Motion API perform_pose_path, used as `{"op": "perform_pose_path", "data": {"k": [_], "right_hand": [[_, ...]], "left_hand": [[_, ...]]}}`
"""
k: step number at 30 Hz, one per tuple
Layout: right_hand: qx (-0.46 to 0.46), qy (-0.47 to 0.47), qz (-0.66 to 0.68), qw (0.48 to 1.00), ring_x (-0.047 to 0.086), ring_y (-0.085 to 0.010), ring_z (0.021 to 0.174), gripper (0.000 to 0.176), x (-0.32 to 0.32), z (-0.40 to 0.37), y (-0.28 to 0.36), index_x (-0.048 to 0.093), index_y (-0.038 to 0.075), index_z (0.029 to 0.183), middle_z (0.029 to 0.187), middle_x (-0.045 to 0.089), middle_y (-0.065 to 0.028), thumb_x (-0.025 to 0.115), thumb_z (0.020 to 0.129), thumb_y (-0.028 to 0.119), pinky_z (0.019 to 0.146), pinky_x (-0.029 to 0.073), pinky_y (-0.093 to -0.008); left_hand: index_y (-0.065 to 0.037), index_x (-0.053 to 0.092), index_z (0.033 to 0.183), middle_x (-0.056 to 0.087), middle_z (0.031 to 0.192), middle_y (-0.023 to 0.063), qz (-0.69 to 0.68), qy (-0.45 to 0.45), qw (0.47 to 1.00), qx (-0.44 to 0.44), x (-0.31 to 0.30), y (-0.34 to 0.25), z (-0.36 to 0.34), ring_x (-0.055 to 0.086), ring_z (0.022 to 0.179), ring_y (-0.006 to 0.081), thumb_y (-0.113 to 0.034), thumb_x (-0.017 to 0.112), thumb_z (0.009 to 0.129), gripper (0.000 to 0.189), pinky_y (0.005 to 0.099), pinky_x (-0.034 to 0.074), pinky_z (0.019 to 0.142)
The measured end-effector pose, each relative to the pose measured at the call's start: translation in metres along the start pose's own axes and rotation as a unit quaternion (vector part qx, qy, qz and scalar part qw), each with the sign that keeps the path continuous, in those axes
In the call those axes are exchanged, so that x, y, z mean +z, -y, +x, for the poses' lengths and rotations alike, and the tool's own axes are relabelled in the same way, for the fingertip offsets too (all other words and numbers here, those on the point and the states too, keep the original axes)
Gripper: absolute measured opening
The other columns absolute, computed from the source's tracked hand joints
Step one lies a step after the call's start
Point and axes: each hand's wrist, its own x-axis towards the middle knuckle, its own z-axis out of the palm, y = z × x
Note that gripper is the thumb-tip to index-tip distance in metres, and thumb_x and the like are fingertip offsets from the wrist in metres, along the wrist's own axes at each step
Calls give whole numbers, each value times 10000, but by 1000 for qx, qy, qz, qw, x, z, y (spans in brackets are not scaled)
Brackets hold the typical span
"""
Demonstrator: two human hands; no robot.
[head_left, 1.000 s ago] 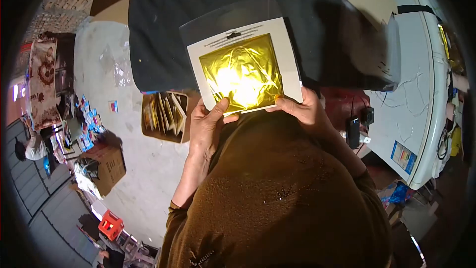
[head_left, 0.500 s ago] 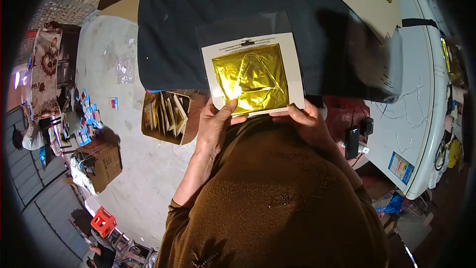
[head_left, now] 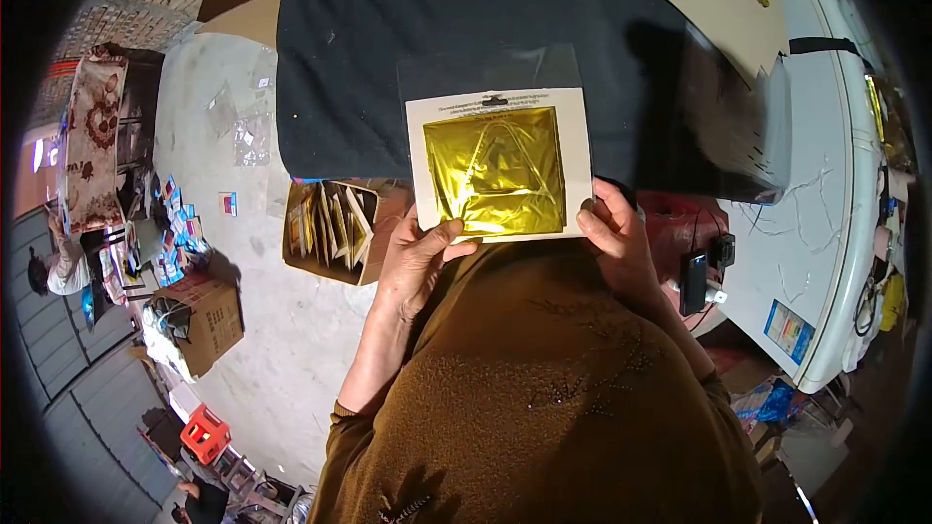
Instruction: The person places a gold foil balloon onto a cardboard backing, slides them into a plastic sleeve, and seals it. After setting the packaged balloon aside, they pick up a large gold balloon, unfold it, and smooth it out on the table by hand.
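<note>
A folded gold foil piece point(head_left: 500, 170) with a triangular outline lies flat on a white backing card point(head_left: 578, 160), inside a clear plastic sleeve point(head_left: 490, 68) whose flap sticks up beyond the card's hang hole. My left hand point(head_left: 416, 267) pinches the lower left corner, thumb on top of the foil. At the lower right edge, my right hand point(head_left: 619, 238) grips the card with its thumb in front and fingers behind. The package is held just above my lap, in front of a dark cloth point(head_left: 359, 49).
Left of my arm, a cardboard box point(head_left: 364, 267) holds several similar packages. Cards and clear sleeves point(head_left: 767, 126) lie at the right of the dark cloth. A phone point(head_left: 692, 281) and a white table point(head_left: 806, 233) are to the right. Two people and a red stool point(head_left: 206, 434) appear far left.
The package has come slightly toward my body and sits straighter. My right hand has shifted from the bottom corner up onto the right edge. My left hand keeps its pinch.
</note>
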Motion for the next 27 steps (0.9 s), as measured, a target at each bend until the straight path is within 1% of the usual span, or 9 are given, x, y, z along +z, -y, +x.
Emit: {"op": "perform_pose_path", "data": {"k": [3, 6, 10, 13, 16, 20, 22, 24, 27], "right_hand": [[-20, 42, 32, 998, 567, -119, 1160, 545, 10, -4, -1, 464, -6, 1461, 1216, 638, -51, 665, 984, 164, 1050, 418, -304], [-1, 96, -3, 995, 553, -123, 1189, 563, 1, -3, -10, 461, 5, 1462, 1274, 622, -51, 682, 970, 164, 1064, 413, -309], [8, 81, -18, 996, 549, -121, 1205, 537, 2, -7, 1, 484, 8, 1431, 1298, 626, -55, 694, 957, 151, 1051, 426, -307], [35, 93, -4, 995, 560, -116, 1183, 518, -2, -8, 1, 494, 7, 1419, 1293, 627, -50, 692, 956, 130, 1037, 438, -305], [35, 126, 50, 990, 570, -116, 1167, 495, -8, -9, -3, 510, 2, 1406, 1294, 629, -45, 686, 956, 109, 1026, 449, -305], [29, 101, 37, 994, 569, -111, 1160, 452, -9, -10, -6, 535, -3, 1380, 1286, 633, -41, 672, 964, 112, 1021, 450, -303], [12, 105, 29, 994, 566, -108, 1158, 435, -10, -9, -6, 543, -2, 1371, 1281, 633, -39, 663, 972, 119, 1017, 451, -301], [18, 94, 20, 995, 630, -140, 1110, 457, -9, -10, -6, 518, -14, 1396, 1239, 662, -63, 646, 982, 129, 1003, 493, -321], [28, 82, -3, 996, 667, -154, 1080, 434, -12, -10, -13, 522, -26, 1390, 1219, 680, -77, 623, 1001, 139, 966, 533, -327]], "left_hand": [[13, 537, 1369, 692, 1164, 104, -5, -2, 1000, -27, -3, 1, -2, 720, 991, 184, 35, 647, 962, 422, 323, 670, 838], [17, 503, 1395, 675, 1196, 124, -26, -3, 999, -34, 0, -1, -7, 723, 1005, 220, 29, 647, 958, 461, 342, 667, 856], [22, 425, 1449, 642, 1255, 165, -87, 3, 996, -27, 11, -7, -9, 716, 1039, 277, 29, 630, 958, 532, 389, 651, 916], [17, 390, 1472, 624, 1292, 184, -36, 52, 998, 0, 1, -5, -10, 697, 1093, 288, 60, 594, 965, 549, 416, 625, 971], [7, 396, 1473, 617, 1314, 193, -1, 55, 998, -12, 0, -6, -11, 678, 1143, 278, 83, 569, 975, 533, 417, 611, 994], [-3, 469, 1427, 635, 1324, 136, 40, 36, 998, -12, 0, -4, -7, 665, 1176, 240, 78, 556, 1006, 438, 400, 610, 996], [-14, 490, 1427, 644, 1332, 104, 52, 40, 998, -9, 1, -3, -7, 670, 1159, 208, 43, 584, 1006, 435, 363, 633, 933], [-25, 478, 1459, 655, 1330, 90, 61, 38, 997, -10, -2, -2, -7, 679, 1133, 182, 7, 627, 991, 492, 331, 650, 869], [-29, 484, 1454, 655, 1329, 84, 88, 36, 995, -9, 0, -3, -7, 677, 1139, 184, -19, 634, 996, 483, 320, 658, 831]]}}
